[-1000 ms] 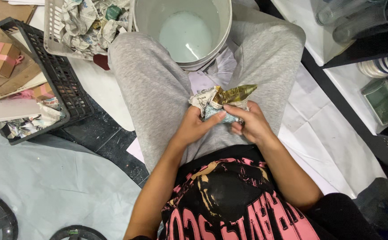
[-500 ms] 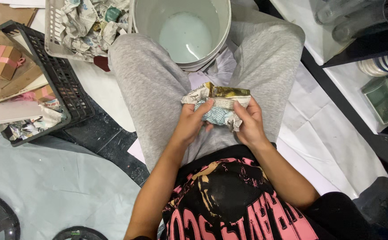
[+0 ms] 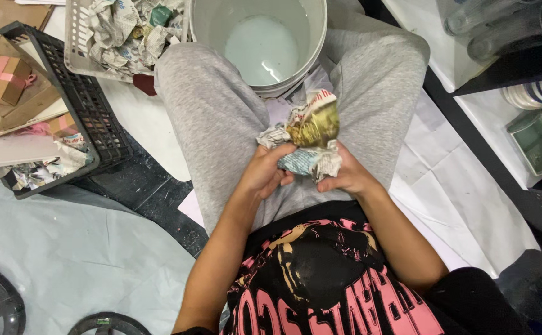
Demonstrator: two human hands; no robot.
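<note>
Seated person viewed from above, legs in grey sweatpants apart. Both bare hands meet over the lap and clasp a crumpled wad of printed newspaper (image 3: 308, 139) with an olive-gold patch on its upper face. The left hand (image 3: 265, 172) closes on the wad's lower left side, fingers curled round it; the right hand (image 3: 345, 177) closes on the lower right, thumb pressed to the paper. Most of the wad projects above and beyond the fingers, toward the knees; only its lower edge lies inside the two grips. Just beyond it, between the thighs, stands a white plastic bucket (image 3: 318, 37) holding pale milky liquid. At upper left, a white slotted basket (image 3: 72, 43) is filled with more crumpled paper; beside it, a black plastic crate (image 3: 94, 118) holds a small brown gift box with pink ribbon (image 3: 1, 77).
</note>
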